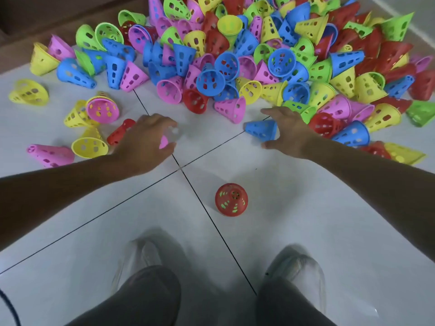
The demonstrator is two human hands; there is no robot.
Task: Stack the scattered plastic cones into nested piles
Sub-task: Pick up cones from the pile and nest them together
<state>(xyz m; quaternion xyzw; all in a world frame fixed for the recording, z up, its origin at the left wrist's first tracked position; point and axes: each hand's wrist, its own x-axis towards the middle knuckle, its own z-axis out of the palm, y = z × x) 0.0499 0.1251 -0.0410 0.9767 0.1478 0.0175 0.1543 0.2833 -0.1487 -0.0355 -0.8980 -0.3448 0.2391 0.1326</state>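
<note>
Blue cone (261,129) lies on its side on the floor (306,208), at the near edge of the big heap. Long axis runs left-right: narrow tip points left, wide rim faces right, toward the right hand (286,132). That hand is spread over the rim end, thumb on the near side, fingers reaching on the far side; fingers straight, not yet closed on the cone. Contact at the rim cannot be confirmed.

Cone is a short tapered shell with holes through the wall; light plastic by the look of it, likely to slide or roll if nudged.

Left hand (146,142) is further left, well apart from the blue cone. Its fingers curl round a pink cone (164,142), mostly hidden; blurred.

Red stack (231,200) stands upright nearer the person, between the two arms, tip up; green shows through its holes, so at least one cone is nested under it. Judgement: the pile is barely begun.

Heap of loose cones (247,55) fills the far right. Scattered yellow, pink and red ones lie far left.
</note>
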